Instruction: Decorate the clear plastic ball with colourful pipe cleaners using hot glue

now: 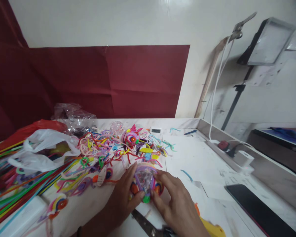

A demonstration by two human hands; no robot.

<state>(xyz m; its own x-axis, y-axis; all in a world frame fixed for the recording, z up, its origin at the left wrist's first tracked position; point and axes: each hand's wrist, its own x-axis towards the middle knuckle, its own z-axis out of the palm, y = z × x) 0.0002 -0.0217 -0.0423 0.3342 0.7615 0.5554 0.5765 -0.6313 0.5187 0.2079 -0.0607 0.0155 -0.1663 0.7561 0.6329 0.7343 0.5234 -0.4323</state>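
Both hands hold a clear plastic ball [146, 176] trimmed with coloured pipe cleaners, low in the middle of the head view. Purple strips frame its clear part, with orange-and-dark round pieces at the sides and a green bit at the bottom. My left hand [124, 192] grips it from the left, thumb near the green bit. From the right, my right hand [172, 200] presses it with fingers and thumb. Below the ball lies a pair of scissors [145, 225], partly hidden by the right hand. Beside that hand rests a yellow tool [212, 227] with an orange tip, cut by the frame edge.
Loose pipe-cleaner pieces [98, 144] and a decorated ball [131, 136] cover the back of the table. Bundled pipe cleaners [22, 194] and a white plastic bag [46, 144] lie left. At right are a phone [261, 207], a power strip [236, 161] and a small digital display [155, 130].
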